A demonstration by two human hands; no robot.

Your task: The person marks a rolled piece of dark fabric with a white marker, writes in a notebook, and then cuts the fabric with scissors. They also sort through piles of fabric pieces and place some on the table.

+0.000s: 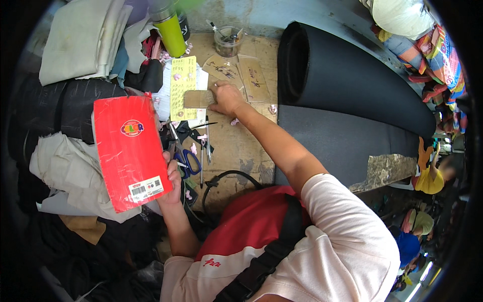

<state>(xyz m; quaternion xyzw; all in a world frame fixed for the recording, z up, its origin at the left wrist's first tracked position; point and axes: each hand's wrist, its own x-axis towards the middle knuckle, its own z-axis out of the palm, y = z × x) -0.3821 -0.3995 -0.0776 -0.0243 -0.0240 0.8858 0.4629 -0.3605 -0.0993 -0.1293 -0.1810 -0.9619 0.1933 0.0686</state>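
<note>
My left hand (173,178) is closed on the right edge of a red notebook (126,151) with a barcode sticker, holding it up at the left. The fingertips wrap over its edge. My right arm reaches across the table, and my right hand (227,98) pinches the end of a small brown cardboard piece (197,99). That piece overlaps a yellow sheet with writing (183,73), which lies on white paper (202,80). Beside my left hand are blue-handled scissors (187,162) and a pen (202,163). Flat brown pattern pieces (253,78) lie just beyond my right hand.
A large black material roll (352,75) covers the right side. A clear tub of tools (228,43) and a green bottle (168,30) stand at the back. Folded cloth (80,43) and crumpled fabric (70,166) crowd the left. Other people (430,178) appear at far right.
</note>
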